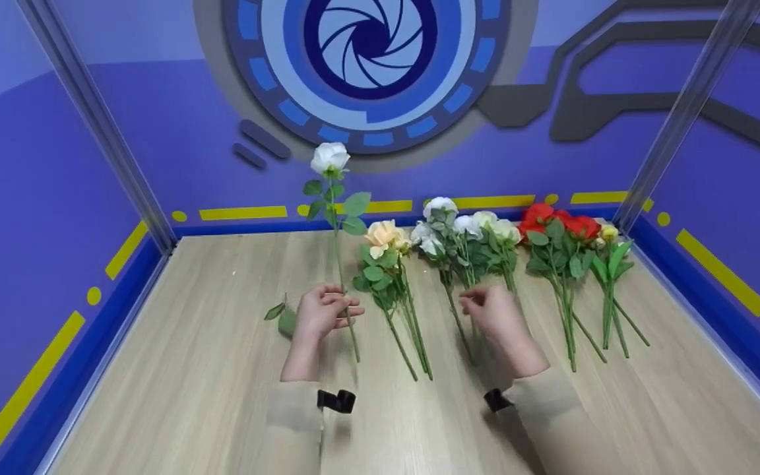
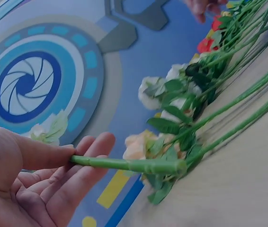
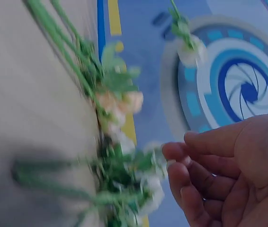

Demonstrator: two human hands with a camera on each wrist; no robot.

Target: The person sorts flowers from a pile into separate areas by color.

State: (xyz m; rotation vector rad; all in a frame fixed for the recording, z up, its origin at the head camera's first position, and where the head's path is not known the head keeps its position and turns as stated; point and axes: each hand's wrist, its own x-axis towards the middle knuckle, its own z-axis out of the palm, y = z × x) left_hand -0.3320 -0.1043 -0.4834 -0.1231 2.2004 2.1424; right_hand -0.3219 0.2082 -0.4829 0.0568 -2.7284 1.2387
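Note:
My left hand (image 1: 319, 313) pinches the lower stem of a white rose (image 1: 330, 158) between thumb and fingers. The rose is raised upright with its bloom against the back wall, and its cut green stem end (image 2: 160, 166) points towards the camera in the left wrist view. My right hand (image 1: 495, 313) hovers over the stems of the white flowers (image 1: 441, 227), fingers loosely bent and nothing between them. Between the two hands lie peach roses (image 1: 383, 237) with long green stems. Loose green leaves (image 1: 286, 323) are on the table beside my left hand.
Farther right on the wooden table (image 1: 208, 396) lie pale green-white flowers (image 1: 504, 231), red roses (image 1: 581, 227) and a yellow flower (image 1: 608, 233). Printed blue-purple panels (image 1: 156, 132) enclose the table at the back and sides, with metal posts at the corners.

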